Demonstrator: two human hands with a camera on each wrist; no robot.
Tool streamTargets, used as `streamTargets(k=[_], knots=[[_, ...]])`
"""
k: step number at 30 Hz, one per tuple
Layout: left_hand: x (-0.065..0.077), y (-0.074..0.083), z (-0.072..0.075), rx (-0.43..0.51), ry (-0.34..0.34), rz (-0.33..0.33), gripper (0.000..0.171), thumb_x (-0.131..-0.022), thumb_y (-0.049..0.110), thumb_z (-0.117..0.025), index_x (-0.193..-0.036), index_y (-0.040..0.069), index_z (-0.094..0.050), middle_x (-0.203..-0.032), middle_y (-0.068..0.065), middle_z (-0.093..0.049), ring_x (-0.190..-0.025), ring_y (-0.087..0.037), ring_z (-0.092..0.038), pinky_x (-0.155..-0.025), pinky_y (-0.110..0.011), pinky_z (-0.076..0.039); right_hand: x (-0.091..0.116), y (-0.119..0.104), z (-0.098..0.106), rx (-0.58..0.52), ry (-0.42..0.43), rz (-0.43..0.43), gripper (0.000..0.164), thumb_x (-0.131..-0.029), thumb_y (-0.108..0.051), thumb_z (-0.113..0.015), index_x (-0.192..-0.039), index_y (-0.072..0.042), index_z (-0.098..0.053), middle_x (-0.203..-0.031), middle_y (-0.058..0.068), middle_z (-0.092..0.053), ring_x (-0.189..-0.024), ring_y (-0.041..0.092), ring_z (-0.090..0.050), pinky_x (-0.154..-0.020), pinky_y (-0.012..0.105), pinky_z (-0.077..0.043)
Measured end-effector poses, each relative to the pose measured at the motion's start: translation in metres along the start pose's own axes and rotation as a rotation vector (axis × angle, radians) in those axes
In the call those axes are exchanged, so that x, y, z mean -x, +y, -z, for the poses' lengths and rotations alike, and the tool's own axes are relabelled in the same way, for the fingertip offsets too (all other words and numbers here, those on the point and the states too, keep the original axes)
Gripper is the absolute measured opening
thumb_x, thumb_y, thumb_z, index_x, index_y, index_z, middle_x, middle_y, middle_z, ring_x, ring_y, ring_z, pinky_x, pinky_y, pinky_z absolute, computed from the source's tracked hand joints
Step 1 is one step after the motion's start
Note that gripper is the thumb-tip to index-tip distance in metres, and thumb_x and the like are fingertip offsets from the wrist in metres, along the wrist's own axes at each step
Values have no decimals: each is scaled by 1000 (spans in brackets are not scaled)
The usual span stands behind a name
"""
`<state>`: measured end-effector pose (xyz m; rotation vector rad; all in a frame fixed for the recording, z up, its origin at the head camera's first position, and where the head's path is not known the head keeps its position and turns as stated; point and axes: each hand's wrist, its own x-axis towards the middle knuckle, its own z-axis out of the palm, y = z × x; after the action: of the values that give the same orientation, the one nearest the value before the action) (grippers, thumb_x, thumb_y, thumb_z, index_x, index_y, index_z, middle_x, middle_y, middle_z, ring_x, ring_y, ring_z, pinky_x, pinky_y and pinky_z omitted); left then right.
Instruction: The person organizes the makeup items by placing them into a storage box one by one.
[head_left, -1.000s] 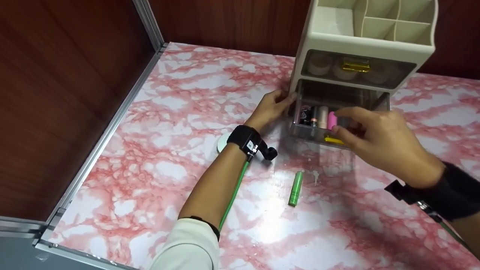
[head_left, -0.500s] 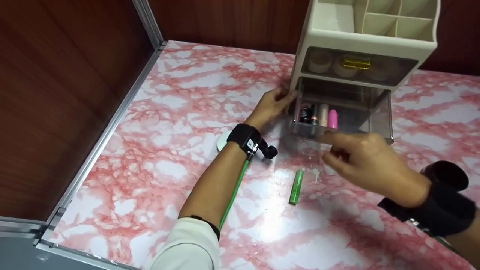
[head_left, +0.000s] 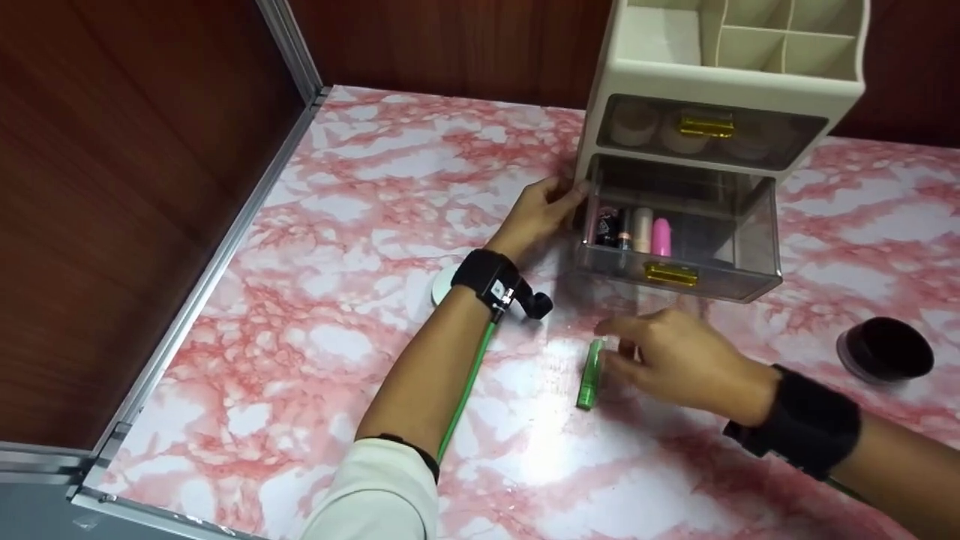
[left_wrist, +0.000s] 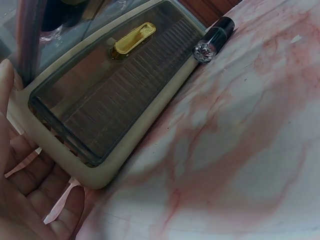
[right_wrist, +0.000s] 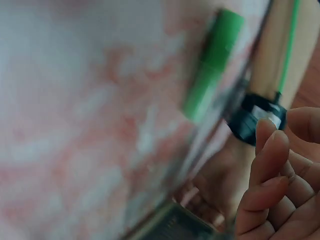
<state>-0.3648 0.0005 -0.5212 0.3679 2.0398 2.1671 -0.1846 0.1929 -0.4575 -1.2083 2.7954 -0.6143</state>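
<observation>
A slim green tube (head_left: 589, 382) lies on the pink marbled tabletop. Right beside its upper end is my right hand (head_left: 679, 360), thumb and forefinger apart; in the right wrist view a gap shows between the loosely bent fingers and the tube. My left hand (head_left: 531, 214) rests against the left side of a cream drawer organizer (head_left: 720, 82), its thumb touching near the front corner. The middle drawer (head_left: 735, 279) is pulled out. Inside stand a pink tube (head_left: 661, 237), a beige tube (head_left: 643, 229) and dark tubes (head_left: 608, 226) along the left.
At the right sits a round dark-lidded jar (head_left: 886, 349). A pale disc (head_left: 443, 285) is partly under the left wrist. The left wrist view shows a black tube with a faceted end (left_wrist: 215, 40) by the organizer's base. Wood-like panels (head_left: 450, 45) border the table.
My right hand has left the pink tube in the drawer and come down and left to the green tube. The drawer's gold handle and the jar are uncovered. My left hand stays put.
</observation>
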Motion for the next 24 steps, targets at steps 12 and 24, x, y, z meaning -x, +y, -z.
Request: streamTargets(k=[12,24], knots=[[1,1,0,-122,1,3,38,-94,39,-64,-109,3,-65,-97,-7,-65,-83,-16,-59,-71,-26,-50,2,5,-26,-38,-55,-78,22,-89,-21,-72,-107,-9,-70,-70,-8,-65,-49,-6,-50,-45,15,-44],[1,0,4,-114,4,-31,35,-95,37,-65,-106,4,-66,-92,-4,-63,-81,-15,-57,-70,-25,-49,-7,3,-37,18,-107,-107,16,-92,-32,-68,-97,-17,-70,-82,-9,-69,-61,-2,-59,-57,20,-52]])
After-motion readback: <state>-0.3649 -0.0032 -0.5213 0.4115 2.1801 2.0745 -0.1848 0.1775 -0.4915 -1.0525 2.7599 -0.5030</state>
